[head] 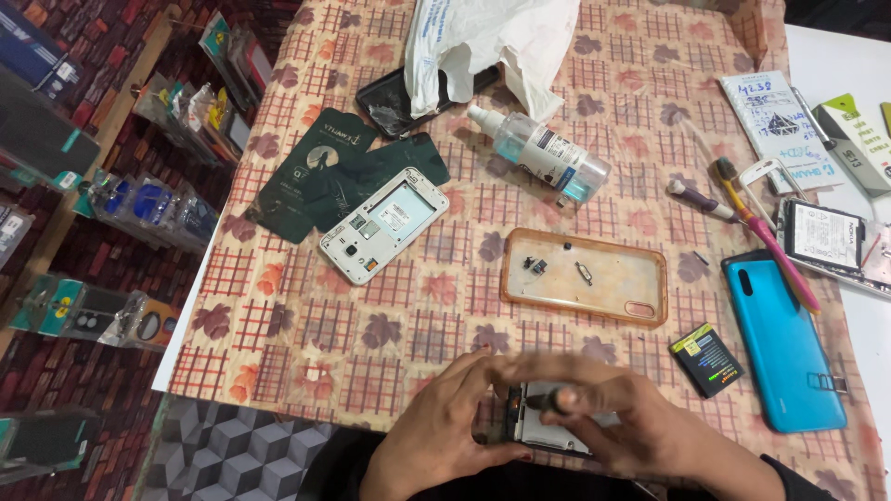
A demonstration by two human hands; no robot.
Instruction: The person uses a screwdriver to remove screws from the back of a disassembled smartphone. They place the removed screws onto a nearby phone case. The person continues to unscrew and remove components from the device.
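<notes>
Both hands are down at the near edge of the table, wrapped around an opened-up phone [548, 429]. The left hand [445, 431] grips its left side with fingers curled around the edge, and the right hand [640, 422] lies over the top, pinching a small dark tool [548, 401] against the phone's insides. It's a bit blurry, so I can't tell exactly what the tip touches. Just beyond them sits a clear orange-rimmed phone case [585, 276] lying flat with a few tiny parts in it. To the right there's a small black battery [706, 359] and next to it a teal phone [784, 341] lying face down. Further up left is a white phone frame [383, 224] with its back off, resting partly on some dark green packets [320, 172]. A clear spray bottle [543, 153] lies on its side near a white plastic bag [483, 42], and a pink toothbrush [766, 232] sits off to the right, all on the checkered tablecloth [306, 315].
</notes>
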